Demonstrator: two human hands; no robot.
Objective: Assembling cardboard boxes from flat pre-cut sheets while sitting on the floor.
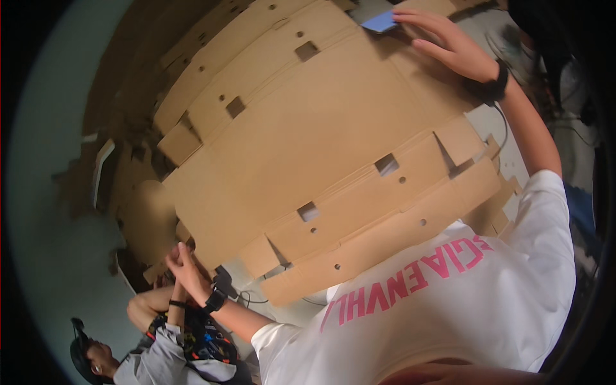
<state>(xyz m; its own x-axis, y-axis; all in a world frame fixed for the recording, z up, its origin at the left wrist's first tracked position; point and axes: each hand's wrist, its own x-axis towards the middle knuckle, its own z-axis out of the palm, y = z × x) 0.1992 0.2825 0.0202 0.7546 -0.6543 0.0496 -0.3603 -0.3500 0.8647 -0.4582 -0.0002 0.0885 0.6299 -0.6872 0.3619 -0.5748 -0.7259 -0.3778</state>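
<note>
A large flat die-cut cardboard sheet (295, 141) spreads in front of me, with fold lines, square cut-outs, small round holes and slit flaps along its near and far sides. My left hand (187, 268) is at its left end, fingers closed at the edge of the cardboard; part of the grip is hidden. At the far right, my right hand (452, 51) has its fingers stretched out and apart. Its fingertips touch a small blue flat piece (380, 22) beside the sheet's far right corner. Both wrists wear black bands.
More cut cardboard (138, 192) is heaped at the left and beyond the sheet. Another person (160, 346) in a dark cap sits at the lower left, close to my left arm. Cables (504, 128) run near my right forearm. A pale wall (45, 160) stands at the far left.
</note>
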